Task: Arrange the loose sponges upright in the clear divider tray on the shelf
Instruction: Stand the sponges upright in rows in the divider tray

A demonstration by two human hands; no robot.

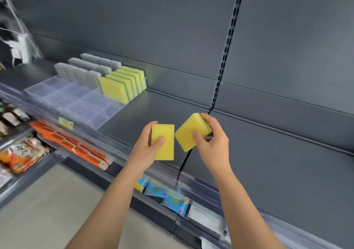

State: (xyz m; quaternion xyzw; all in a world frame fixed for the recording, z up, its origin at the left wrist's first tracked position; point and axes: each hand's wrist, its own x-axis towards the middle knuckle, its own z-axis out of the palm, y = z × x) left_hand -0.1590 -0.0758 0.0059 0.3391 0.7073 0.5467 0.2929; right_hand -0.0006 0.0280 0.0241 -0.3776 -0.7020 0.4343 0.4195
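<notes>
Two bare forearms entered from the bottom edge, nearest the camera, both raised over the front of the grey shelf (258,153). Left hand (147,147): gripped one yellow sponge, the upright sponge (164,143), long side vertical, thumb across its face and fingers curled behind its left edge. Right hand (213,143): gripped a second yellow sponge, the tilted sponge (188,132), angled up to the right, thumb on its face, fingers wrapped over the upper right corner. The two held sponges sat just beside each other, a corner of the tilted one close to the upright one's right edge; whether they touched could not be told. Clear divider tray (76,105): on the same shelf, well apart to the upper left of the hands, front compartments bare. Row of yellow sponges (122,85): standing upright in the tray's right lane, toward the back. Grey sponges (84,70): upright in the lanes to the left. Lower shelf: orange packets (76,147) at left, blue packets (168,197) between the forearms. Pale floor (47,210) at lower left
</notes>
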